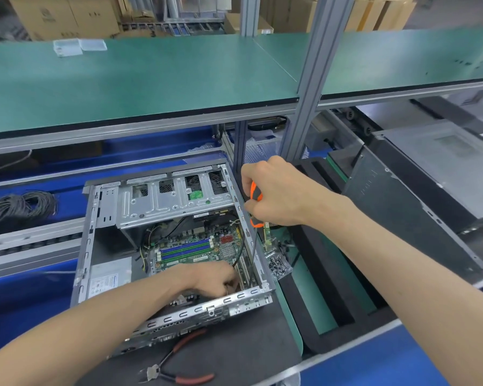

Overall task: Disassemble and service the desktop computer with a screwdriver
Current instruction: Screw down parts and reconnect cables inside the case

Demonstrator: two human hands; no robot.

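The right hand [273,190] grips the screwdriver [253,215] upright; the left hand [215,277] pinches something unclear inside the computer [173,246], so keep the shaft plumb.

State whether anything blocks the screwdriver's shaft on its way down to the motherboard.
Nothing visible does. The right hand holds the screwdriver upright, its shaft running down beside the case wall to the motherboard; the left hand rests beside it.

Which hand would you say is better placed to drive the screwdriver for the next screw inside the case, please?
The right hand, probably: it already grips the screwdriver, whose shaft points down into the computer case. The left hand is low over the motherboard, better suited to steadying parts there.
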